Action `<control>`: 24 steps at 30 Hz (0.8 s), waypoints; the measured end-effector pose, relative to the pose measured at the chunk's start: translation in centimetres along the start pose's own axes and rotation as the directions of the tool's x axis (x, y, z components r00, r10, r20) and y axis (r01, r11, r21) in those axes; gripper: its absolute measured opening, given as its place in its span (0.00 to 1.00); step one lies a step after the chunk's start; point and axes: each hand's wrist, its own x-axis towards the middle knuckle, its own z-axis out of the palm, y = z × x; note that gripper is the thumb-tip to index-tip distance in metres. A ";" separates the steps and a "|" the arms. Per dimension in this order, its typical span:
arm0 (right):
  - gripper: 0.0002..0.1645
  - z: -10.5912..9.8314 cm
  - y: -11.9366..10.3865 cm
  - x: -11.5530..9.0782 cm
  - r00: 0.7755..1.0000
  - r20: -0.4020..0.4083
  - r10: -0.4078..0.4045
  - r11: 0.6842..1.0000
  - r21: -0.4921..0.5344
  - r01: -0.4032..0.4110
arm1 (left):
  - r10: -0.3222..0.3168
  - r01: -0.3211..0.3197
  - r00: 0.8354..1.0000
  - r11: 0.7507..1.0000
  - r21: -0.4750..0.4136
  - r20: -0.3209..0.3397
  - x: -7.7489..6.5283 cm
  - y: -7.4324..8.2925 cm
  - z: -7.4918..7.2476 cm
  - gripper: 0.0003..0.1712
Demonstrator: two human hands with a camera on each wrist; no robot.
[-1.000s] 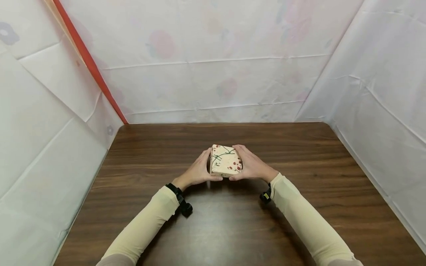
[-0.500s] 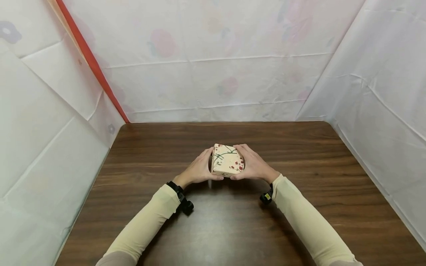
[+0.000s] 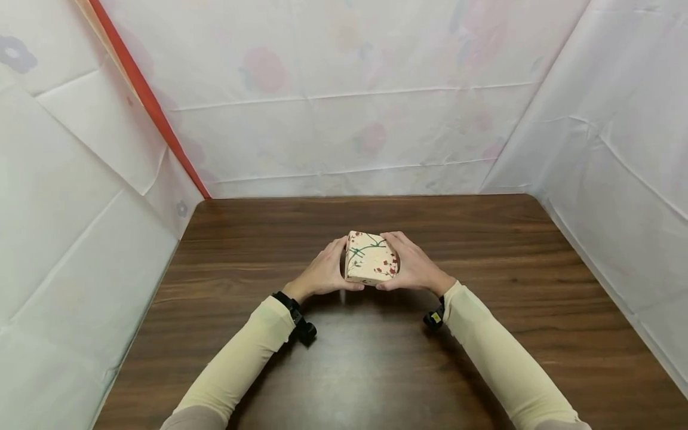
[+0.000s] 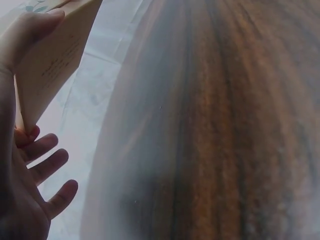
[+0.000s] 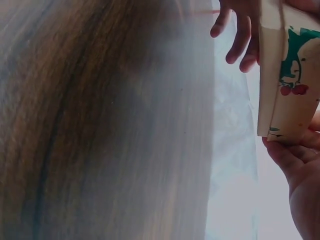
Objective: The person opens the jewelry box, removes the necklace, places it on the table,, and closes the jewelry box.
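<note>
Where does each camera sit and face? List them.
Head: on the head, facing forward and down at the floral box; left hand, right hand, sleeves show.
Left wrist: on that wrist, facing across the brown table; box and left hand show.
Right wrist: on that wrist, facing likewise; box, right hand and left hand's fingers show.
Wrist views share box, table, left hand.

Near the frame's centre, the box [image 3: 372, 258] is held between the left fingers [image 3: 337, 245] and the right fingers [image 3: 396, 240], over the table [image 3: 344, 358], which is bordered by sheeting [image 3: 333, 140] at left, right and behind.
</note>
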 end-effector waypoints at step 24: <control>0.60 -0.1 -0.3 0.1 0.999 -0.031 0.017 0.999 0.044 -0.016 | 0.000 0.000 1.000 1.000 -0.004 0.000 0.3 0.2 -0.6 0.68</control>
